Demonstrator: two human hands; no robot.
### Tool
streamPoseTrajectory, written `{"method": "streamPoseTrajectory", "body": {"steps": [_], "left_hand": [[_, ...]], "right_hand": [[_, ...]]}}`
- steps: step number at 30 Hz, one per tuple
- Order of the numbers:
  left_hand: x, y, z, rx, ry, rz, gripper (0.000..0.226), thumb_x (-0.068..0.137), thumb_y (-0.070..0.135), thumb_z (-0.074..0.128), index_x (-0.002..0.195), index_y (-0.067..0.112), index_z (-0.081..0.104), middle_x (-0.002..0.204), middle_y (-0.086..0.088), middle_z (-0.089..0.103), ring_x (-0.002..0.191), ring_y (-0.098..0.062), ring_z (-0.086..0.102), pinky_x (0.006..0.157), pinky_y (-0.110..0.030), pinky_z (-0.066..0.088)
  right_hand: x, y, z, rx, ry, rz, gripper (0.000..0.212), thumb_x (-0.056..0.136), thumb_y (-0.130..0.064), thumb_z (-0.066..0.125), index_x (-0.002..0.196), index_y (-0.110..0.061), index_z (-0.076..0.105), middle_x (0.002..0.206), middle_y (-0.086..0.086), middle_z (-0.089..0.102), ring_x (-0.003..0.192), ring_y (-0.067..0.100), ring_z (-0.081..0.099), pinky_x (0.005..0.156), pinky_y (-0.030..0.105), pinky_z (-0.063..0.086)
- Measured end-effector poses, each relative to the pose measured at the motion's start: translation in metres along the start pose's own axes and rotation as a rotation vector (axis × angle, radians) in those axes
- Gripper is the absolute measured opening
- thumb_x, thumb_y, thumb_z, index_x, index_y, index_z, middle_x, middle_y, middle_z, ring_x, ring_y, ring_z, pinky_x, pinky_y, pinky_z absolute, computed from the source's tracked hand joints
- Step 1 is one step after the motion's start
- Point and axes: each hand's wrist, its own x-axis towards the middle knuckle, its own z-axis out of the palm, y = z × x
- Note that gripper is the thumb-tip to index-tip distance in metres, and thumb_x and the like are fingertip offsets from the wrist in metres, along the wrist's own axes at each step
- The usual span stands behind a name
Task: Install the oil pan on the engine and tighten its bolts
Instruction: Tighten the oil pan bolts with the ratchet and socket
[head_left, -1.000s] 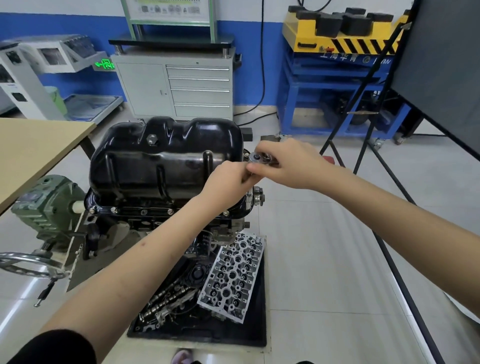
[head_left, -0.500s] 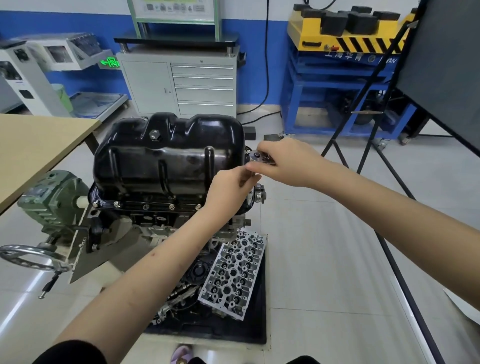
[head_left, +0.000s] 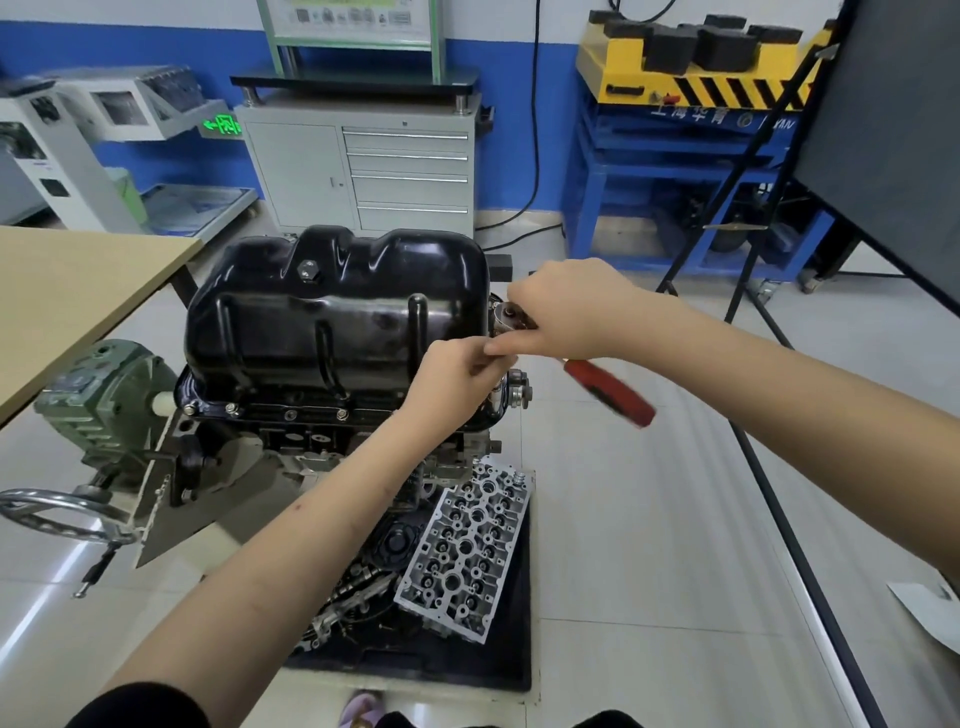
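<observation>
Presently, the black oil pan (head_left: 337, 312) is seated upside-up on the engine (head_left: 311, 436), bolts (head_left: 290, 414) being visible along its near flange. A red-handled ratchet (head_left: 608, 389) is gripped by the right hand (head_left: 576, 312) at the pan's right end, while something small beneath it is pinched by the left hand (head_left: 457, 384); what is pinched cannot be told.

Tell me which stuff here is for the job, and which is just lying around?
For the job: oil pan, engine, ratchet, left hand, right hand.
Lying about: cylinder head, wooden table, grey drawer cabinet.
</observation>
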Motion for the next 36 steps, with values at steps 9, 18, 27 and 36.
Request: {"method": "streamPoseTrajectory", "body": {"steps": [9, 18, 27, 36], "left_hand": [[0.003, -0.004, 0.002, -0.1, -0.108, -0.019, 0.012, 0.088, 0.011, 0.06, 0.087, 0.002, 0.068, 0.077, -0.006, 0.069, 0.073, -0.011, 0.062, 0.071, -0.014, 0.049], [0.005, -0.004, 0.004, -0.017, -0.045, 0.07, 0.018, 0.089, 0.009, 0.056, 0.089, -0.005, 0.067, 0.077, -0.018, 0.07, 0.075, -0.03, 0.067, 0.075, -0.041, 0.052], [0.008, -0.001, 0.006, 0.115, -0.036, 0.021, 0.03, 0.089, 0.019, 0.058, 0.072, -0.005, 0.059, 0.066, -0.02, 0.065, 0.063, -0.032, 0.06, 0.062, -0.03, 0.043], [0.011, -0.003, 0.0, 0.078, -0.124, 0.039, 0.032, 0.089, 0.015, 0.058, 0.063, -0.003, 0.052, 0.065, -0.027, 0.061, 0.063, -0.04, 0.056, 0.063, -0.041, 0.045]], "right_hand": [[0.0, 0.014, -0.011, -0.047, -0.051, -0.147, 0.026, 0.089, -0.044, 0.05, 0.1, -0.021, 0.055, 0.089, -0.002, 0.056, 0.076, 0.017, 0.043, 0.058, 0.029, 0.033], [0.001, 0.013, -0.01, -0.037, -0.041, -0.135, 0.028, 0.089, -0.041, 0.05, 0.102, -0.018, 0.056, 0.077, -0.004, 0.052, 0.074, 0.021, 0.046, 0.055, 0.027, 0.032], [0.004, 0.006, -0.007, -0.085, -0.028, -0.055, 0.044, 0.086, -0.057, 0.045, 0.081, -0.014, 0.051, 0.06, -0.004, 0.035, 0.059, 0.019, 0.037, 0.045, 0.025, 0.019], [0.002, 0.013, -0.01, -0.045, -0.026, -0.303, 0.023, 0.09, -0.027, 0.052, 0.112, -0.025, 0.056, 0.099, -0.008, 0.059, 0.097, 0.017, 0.051, 0.08, 0.029, 0.035]]}}
